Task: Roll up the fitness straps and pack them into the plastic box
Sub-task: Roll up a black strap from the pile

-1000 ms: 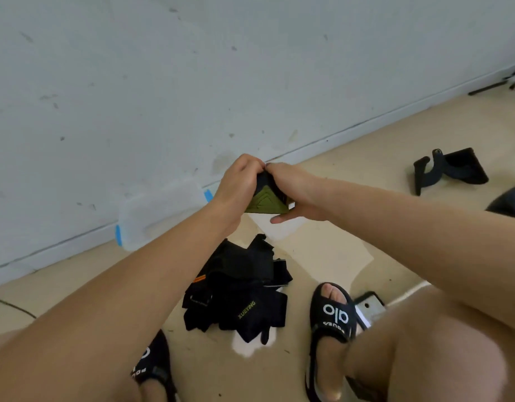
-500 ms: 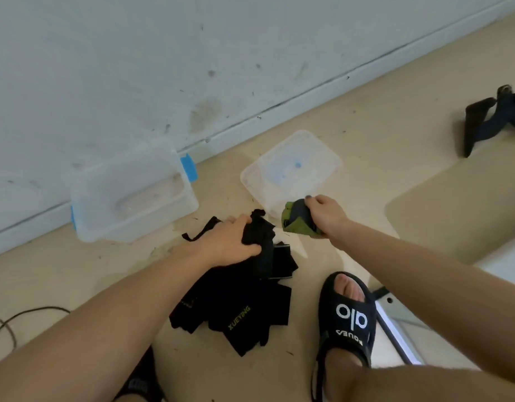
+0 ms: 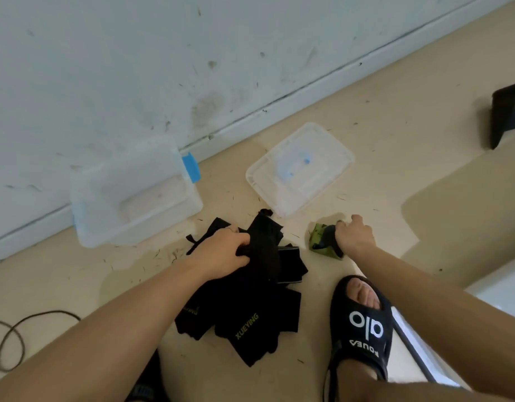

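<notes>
Lid right of box, seemingly apart

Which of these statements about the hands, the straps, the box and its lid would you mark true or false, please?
1. The right hand holds the rolled green strap down at the floor. True.
2. The rolled green strap is already inside the plastic box. False: it sits on the floor, right of the black straps; nothing shows inside the box.
3. The left hand grips a strap from the black strap pile. True.
4. The lid is closed on the box. False: it lies on the floor to the right of the box.
5. The box stands against the wall. True.
</notes>
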Action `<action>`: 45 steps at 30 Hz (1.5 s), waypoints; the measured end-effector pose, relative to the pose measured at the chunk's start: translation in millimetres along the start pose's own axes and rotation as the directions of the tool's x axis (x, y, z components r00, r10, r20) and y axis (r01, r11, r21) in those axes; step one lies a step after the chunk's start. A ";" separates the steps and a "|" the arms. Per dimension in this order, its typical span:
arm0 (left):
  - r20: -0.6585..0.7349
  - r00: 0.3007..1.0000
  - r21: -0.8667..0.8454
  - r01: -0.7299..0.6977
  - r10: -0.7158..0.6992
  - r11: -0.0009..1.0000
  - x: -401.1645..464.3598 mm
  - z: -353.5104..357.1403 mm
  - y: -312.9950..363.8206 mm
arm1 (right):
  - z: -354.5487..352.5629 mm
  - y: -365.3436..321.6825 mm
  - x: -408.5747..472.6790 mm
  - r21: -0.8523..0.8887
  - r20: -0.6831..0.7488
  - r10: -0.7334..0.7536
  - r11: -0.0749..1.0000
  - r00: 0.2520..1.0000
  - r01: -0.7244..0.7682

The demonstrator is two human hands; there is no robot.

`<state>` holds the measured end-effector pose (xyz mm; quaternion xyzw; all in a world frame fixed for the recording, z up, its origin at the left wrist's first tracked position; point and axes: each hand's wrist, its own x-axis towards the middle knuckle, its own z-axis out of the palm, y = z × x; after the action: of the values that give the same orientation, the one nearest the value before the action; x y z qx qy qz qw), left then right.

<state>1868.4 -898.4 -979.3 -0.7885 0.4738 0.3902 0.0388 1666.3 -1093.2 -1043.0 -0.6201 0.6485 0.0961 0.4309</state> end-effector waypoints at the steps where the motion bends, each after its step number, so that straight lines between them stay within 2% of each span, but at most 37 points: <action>1: 0.013 1.000 -0.093 -0.018 0.019 0.996 -7.0 -6.1 3.4 | -8.1 -6.9 -8.4 -0.032 0.016 -0.058 0.998 0.998 0.059; 3: 0.001 0.999 -0.226 -0.050 0.052 0.973 -24.9 -24.3 12.8 | -24.8 -27.2 -31.2 -0.055 0.080 -0.212 0.975 0.974 0.216; 5: -0.039 0.997 -0.298 -0.071 0.062 0.952 -49.4 -49.7 25.7 | -39.8 -55.2 -62.9 -0.023 0.194 -0.353 0.931 0.915 0.364; 9: -0.120 0.989 -0.366 -0.125 0.086 0.922 -108.5 -105.7 49.0 | -65.4 -117.1 -154.3 0.046 0.435 -0.573 0.785 0.695 0.618; 11: -0.190 0.976 -0.412 -0.178 0.106 0.893 -143.4 -126.5 57.8 | -75.4 -141.6 -201.2 0.030 0.518 -0.612 0.711 0.598 0.702; 13: -0.268 0.957 -0.445 -0.226 0.111 0.866 -175.1 -138.5 59.2 | -83.1 -158.3 -241.0 -0.014 0.611 -0.582 0.670 0.537 0.742; 15: -0.313 0.944 -0.446 -0.246 0.107 0.861 -201.0 -142.5 55.1 | -87.4 -168.0 -269.3 -0.071 0.673 -0.533 0.642 0.512 0.763; 18: -0.375 0.921 -0.426 -0.273 0.106 0.863 -229.2 -139.5 41.7 | -87.0 -173.7 -297.5 -0.154 0.639 -0.571 0.562 0.516 0.813; 20: -0.363 0.928 -0.401 -0.237 0.084 0.885 -242.3 -136.4 28.2 | -82.3 -172.0 -307.3 -0.120 0.584 -0.615 0.581 0.530 0.805; 23: -0.153 0.988 -0.429 -0.090 0.026 0.899 -253.2 -132.0 7.5 | -81.1 -163.4 -302.6 0.007 0.497 -0.645 0.672 0.581 0.740; 25: -0.080 0.996 -0.411 -0.055 0.024 0.910 -256.5 -130.9 -5.6 | -81.2 -155.0 -295.1 0.029 0.466 -0.633 0.709 0.618 0.705; 30: -0.146 0.989 -0.359 -0.071 0.019 0.930 -256.7 -132.7 -12.2 | -75.3 -140.6 -286.7 -0.203 0.463 -0.589 0.657 0.662 0.726; 32: -0.116 0.993 -0.335 -0.043 0.004 0.941 -255.1 -131.4 -9.3 | -73.3 -142.2 -289.9 -0.255 0.444 -0.608 0.618 0.658 0.744; 35: -0.077 0.995 -0.286 0.035 -0.060 0.958 -257.2 -130.8 -9.9 | -72.7 -145.0 -290.1 -0.379 0.413 -0.664 0.498 0.624 0.780; 37: -0.073 0.994 -0.218 0.063 -0.081 0.974 -260.3 -132.7 -16.7 | -75.1 -144.1 -286.1 -0.432 0.391 -0.669 0.473 0.632 0.768; 40: -0.034 0.997 -0.302 0.050 -0.064 0.952 -266.3 -133.5 -27.4 | -79.4 -143.3 -283.3 -0.320 0.379 -0.634 0.593 0.674 0.739; 43: -0.040 0.999 -0.369 0.014 -0.030 0.929 -267.9 -132.0 -36.5 | -80.0 -142.6 -285.1 -0.129 0.478 -0.511 0.764 0.714 0.633; 45: -0.023 0.999 -0.386 0.021 -0.032 0.922 -267.7 -130.1 -40.4 | -82.4 -138.7 -283.8 -0.122 0.541 -0.449 0.795 0.711 0.595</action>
<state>1909.0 -740.4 -727.2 -0.7927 0.3775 0.4637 -0.1184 1713.3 -972.2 -743.4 -0.7901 0.2932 0.2146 0.4937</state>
